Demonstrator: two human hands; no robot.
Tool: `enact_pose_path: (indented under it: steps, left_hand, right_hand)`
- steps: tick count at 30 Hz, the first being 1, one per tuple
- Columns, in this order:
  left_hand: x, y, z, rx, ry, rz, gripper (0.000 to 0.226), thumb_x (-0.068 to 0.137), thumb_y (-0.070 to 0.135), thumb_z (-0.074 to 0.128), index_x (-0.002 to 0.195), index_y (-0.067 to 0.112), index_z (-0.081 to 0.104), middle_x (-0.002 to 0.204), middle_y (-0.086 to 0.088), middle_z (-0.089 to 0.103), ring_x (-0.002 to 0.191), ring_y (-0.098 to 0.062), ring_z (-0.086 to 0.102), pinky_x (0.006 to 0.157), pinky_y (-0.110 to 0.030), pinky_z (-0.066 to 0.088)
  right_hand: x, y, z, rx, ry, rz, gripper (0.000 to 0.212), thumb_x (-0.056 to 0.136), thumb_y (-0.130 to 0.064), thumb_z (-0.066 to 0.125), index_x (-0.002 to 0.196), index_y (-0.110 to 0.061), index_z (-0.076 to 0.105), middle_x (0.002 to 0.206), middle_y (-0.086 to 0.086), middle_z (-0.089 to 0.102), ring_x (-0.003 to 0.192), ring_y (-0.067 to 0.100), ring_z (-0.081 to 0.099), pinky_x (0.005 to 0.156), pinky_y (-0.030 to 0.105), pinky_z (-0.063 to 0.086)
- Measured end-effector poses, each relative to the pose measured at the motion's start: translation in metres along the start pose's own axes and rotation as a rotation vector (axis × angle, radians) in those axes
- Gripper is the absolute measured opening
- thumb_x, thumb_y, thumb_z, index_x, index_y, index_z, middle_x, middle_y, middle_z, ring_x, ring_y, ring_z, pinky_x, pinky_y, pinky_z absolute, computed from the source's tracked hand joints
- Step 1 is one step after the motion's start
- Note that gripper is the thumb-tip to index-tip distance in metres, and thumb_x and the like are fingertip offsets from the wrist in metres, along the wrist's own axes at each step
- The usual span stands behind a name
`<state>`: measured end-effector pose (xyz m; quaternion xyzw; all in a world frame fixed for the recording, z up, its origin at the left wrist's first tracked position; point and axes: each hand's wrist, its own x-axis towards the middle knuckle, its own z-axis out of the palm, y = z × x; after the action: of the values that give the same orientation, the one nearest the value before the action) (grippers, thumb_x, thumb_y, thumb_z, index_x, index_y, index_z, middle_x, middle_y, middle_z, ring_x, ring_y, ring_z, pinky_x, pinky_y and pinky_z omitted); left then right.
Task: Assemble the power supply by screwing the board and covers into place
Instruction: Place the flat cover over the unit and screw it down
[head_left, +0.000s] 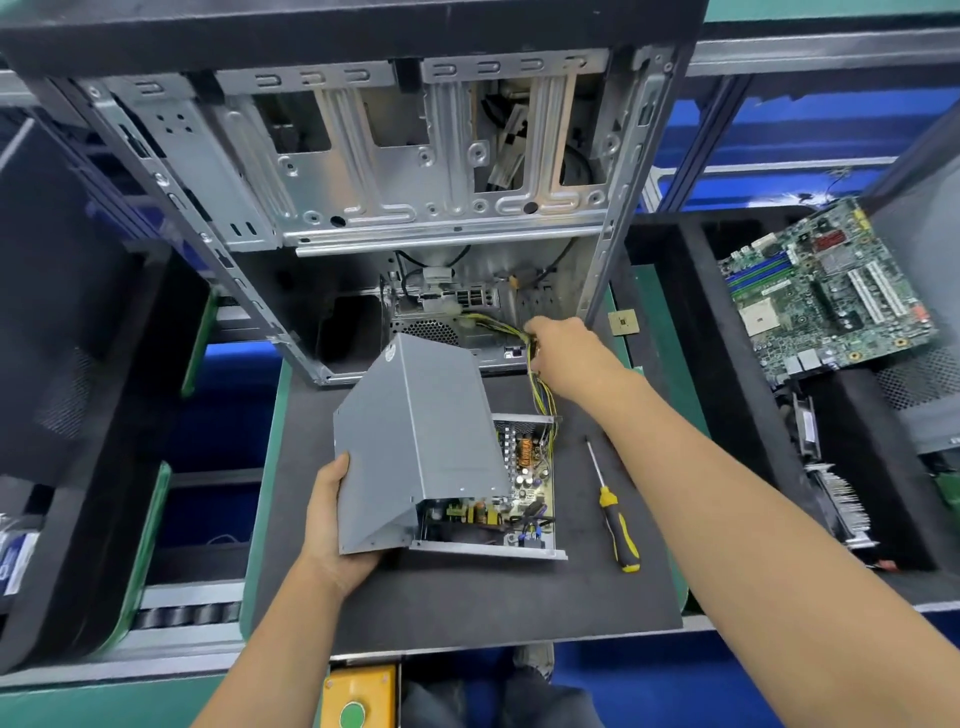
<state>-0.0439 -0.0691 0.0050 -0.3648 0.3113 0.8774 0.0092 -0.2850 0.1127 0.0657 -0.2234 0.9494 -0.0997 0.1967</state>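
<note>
Dark bench mat (457, 613): left hand (332, 525) grips tilted cover (415, 447); right hand (563, 358) holds wire bundle (543, 395). Risk: wires pinched under cover.

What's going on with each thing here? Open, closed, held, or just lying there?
Power supply cover: tilted up, not closed, held by the left hand.
Power supply board: showing inside its open tray.
Cable bundle: gripped by the right hand.
Screwdriver: lying on the mat, untouched.
Computer case: open, side off.
Motherboard: lying loose at right.
</note>
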Motion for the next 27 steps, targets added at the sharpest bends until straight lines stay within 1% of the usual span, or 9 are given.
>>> enact_pose_path:
  steps: [4,7,9,12,15,18,20,23,27]
  left_hand:
    - [0.001,0.012,0.003,0.062,0.029,-0.005,0.037,0.076,0.047,0.065,0.101,0.023,0.079,0.099,-0.005,0.075,0.078,-0.022,0.073,0.064,-0.036,0.058]
    - [0.0,0.025,0.009,0.261,0.052,-0.016,0.048,0.073,0.048,0.07,0.113,0.021,0.067,0.099,-0.005,0.077,0.079,-0.024,0.075,0.056,-0.038,0.059]
    - [-0.001,0.033,0.014,0.401,0.045,0.007,0.051,0.069,0.052,0.074,0.11,0.022,0.071,0.102,-0.005,0.077,0.086,-0.025,0.076,0.06,-0.038,0.06]
    - [-0.005,0.041,0.026,0.635,-0.05,0.055,0.055,0.063,0.061,0.082,0.102,0.023,0.079,0.109,-0.009,0.076,0.098,-0.028,0.074,0.077,-0.035,0.058]
    - [-0.01,0.041,0.037,0.762,-0.105,0.112,0.059,0.06,0.063,0.085,0.097,0.018,0.079,0.104,-0.011,0.077,0.092,-0.029,0.075,0.07,-0.03,0.057]
    - [-0.016,0.038,0.05,0.822,-0.135,0.132,0.058,0.065,0.065,0.081,0.097,0.016,0.078,0.101,-0.011,0.077,0.088,-0.028,0.075,0.068,-0.03,0.056]
    - [-0.019,0.036,0.057,0.844,-0.145,0.119,0.055,0.069,0.063,0.079,0.098,0.017,0.078,0.102,-0.01,0.077,0.09,-0.029,0.075,0.075,-0.035,0.056]
    - [-0.023,0.035,0.062,0.839,-0.149,0.102,0.047,0.077,0.056,0.076,0.103,0.018,0.078,0.107,-0.008,0.077,0.097,-0.028,0.074,0.086,-0.041,0.055]
    - [-0.029,0.034,0.064,0.807,-0.116,0.127,0.046,0.075,0.054,0.076,0.102,0.018,0.079,0.106,-0.008,0.077,0.098,-0.027,0.074,0.089,-0.043,0.054]
  right_hand:
    - [-0.01,0.017,0.004,0.299,0.005,0.079,0.027,0.097,-0.01,0.052,0.119,-0.016,0.065,0.111,0.014,0.066,0.103,0.029,0.064,0.093,0.041,0.053]
    - [-0.039,0.027,0.002,0.46,0.247,0.079,0.021,0.1,-0.024,0.052,0.111,-0.019,0.069,0.098,0.004,0.071,0.092,0.017,0.066,0.088,0.034,0.052]
    - [-0.063,0.027,0.003,0.627,0.331,0.088,0.023,0.099,-0.037,0.052,0.102,-0.023,0.07,0.089,-0.007,0.072,0.085,0.008,0.066,0.082,0.029,0.054]
    - [-0.097,0.021,0.003,1.038,0.102,0.166,0.044,0.089,-0.068,0.047,0.103,-0.031,0.065,0.101,-0.008,0.072,0.095,0.004,0.068,0.084,0.031,0.057]
    - [-0.125,0.018,0.01,1.041,-0.024,0.191,0.077,0.065,-0.095,0.04,0.123,-0.046,0.054,0.127,-0.02,0.058,0.119,0.0,0.054,0.093,0.026,0.045]
    - [-0.142,0.018,0.019,1.028,0.035,0.228,0.082,0.07,-0.088,0.045,0.139,-0.045,0.04,0.133,-0.022,0.047,0.125,0.001,0.045,0.095,0.028,0.038]
    - [-0.147,0.02,0.022,1.1,-0.01,0.254,0.076,0.072,-0.088,0.041,0.132,-0.041,0.05,0.124,-0.023,0.054,0.122,0.003,0.048,0.097,0.028,0.039]
    - [-0.148,0.023,0.028,1.121,-0.088,0.286,0.064,0.084,-0.08,0.033,0.125,-0.038,0.059,0.126,-0.016,0.061,0.124,0.009,0.052,0.111,0.039,0.036]
    - [-0.147,0.026,0.035,1.201,-0.165,0.282,0.059,0.092,-0.072,0.035,0.122,-0.03,0.064,0.123,-0.011,0.067,0.116,0.008,0.062,0.11,0.039,0.04]
